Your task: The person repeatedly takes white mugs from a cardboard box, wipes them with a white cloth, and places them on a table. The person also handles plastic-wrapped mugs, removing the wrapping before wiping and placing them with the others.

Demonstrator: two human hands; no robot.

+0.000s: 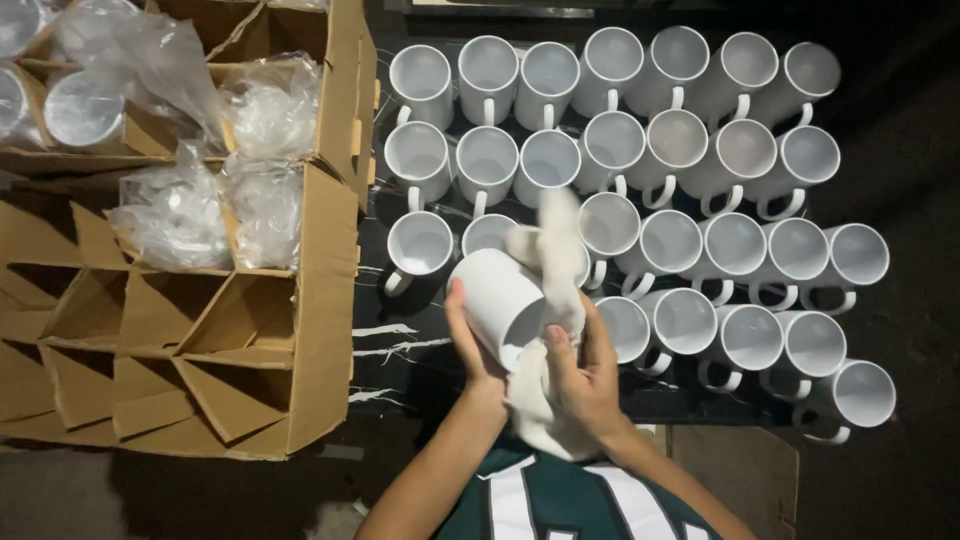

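Nearest you, your right hand (585, 385) is clenched on a soft, off-white cloth (545, 400); the cloth bunches below your wrists and its free end runs up and away, blurred, over the mug's mouth. Your left hand (470, 345) grips the white mug (500, 300) from the left, thumb laid along its smooth glazed wall. The mug is lifted off the desk and tipped, its long axis slanting from near right to far left, the open end toward your right hand, so the right hand is the one nearer the opening. Its handle does not show.

Beyond it, on the dark desk (400, 345), stand rows of matching white mugs (640, 150), upright, mouths up, looped handles mostly pointing near, packed rim to rim.

To the left sits a brown cardboard box (320, 300) with stiff dividers: the near cells are vacant, and the far ones hold mugs in crinkled clear plastic bags (260, 210).
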